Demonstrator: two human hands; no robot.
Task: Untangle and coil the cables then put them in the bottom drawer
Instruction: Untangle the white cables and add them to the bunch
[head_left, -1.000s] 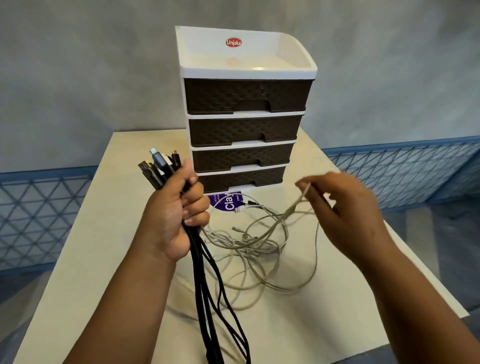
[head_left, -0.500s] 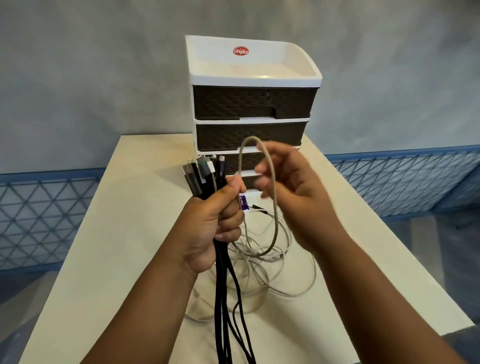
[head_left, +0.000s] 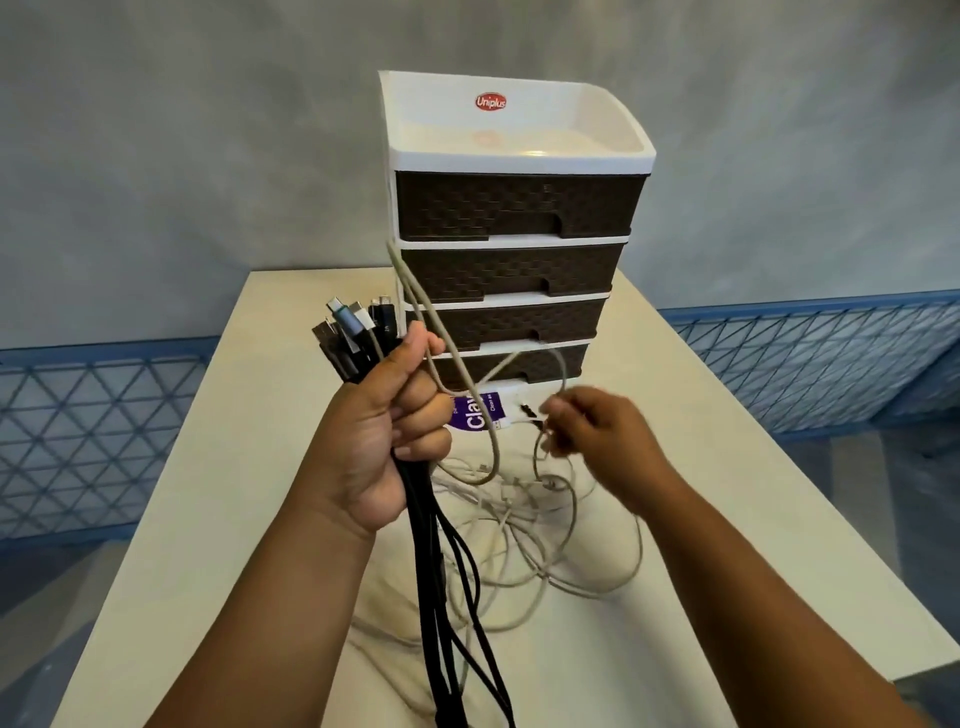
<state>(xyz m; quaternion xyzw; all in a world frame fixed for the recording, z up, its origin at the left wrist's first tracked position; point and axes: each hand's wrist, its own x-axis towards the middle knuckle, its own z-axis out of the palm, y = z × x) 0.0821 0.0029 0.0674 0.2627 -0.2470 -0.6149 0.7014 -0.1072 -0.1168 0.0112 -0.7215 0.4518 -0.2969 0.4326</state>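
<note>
Gripping the black cables (head_left: 447, 587) and a beige loop, your left hand (head_left: 387, 431) hovers before the drawer unit (head_left: 511, 249); your right hand (head_left: 597, 434) pinches a beige cable (head_left: 563, 525) tangled mid-table (head_left: 208, 519), bottom drawer (head_left: 511, 364) closed, both table sides free.

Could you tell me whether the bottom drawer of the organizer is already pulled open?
No, the bottom drawer sits pushed in, its front in line with the drawers above, while the left hand holds the black cables.

The left hand (head_left: 384, 436) grips a bundle of black cables (head_left: 447, 597) upright, plugs on top. The right hand (head_left: 597, 436) pinches a pale cable (head_left: 550, 519) from the tangle on the table (head_left: 208, 519), before the closed drawer unit (head_left: 514, 260).
</note>
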